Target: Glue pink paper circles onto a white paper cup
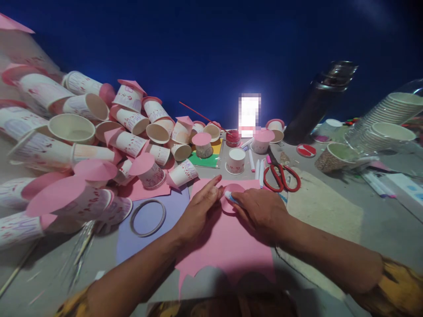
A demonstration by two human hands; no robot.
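Right hand (264, 209) clamps 1 apparent glue stick (232, 198); left hand (201, 207) half-open.

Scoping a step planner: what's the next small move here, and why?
I'd probably slide the white-and-blue tube slightly across the pink disc, with the left hand bracing its edge. The right hand grips the tube, its white end is over the disc, and the left fingers are already at the rim. Whether the end touches paper, I can't tell.

Our 2 forearms converge forward; our left hand (203, 202) lies palm inward, our right hand (262, 209) curls in a grip.
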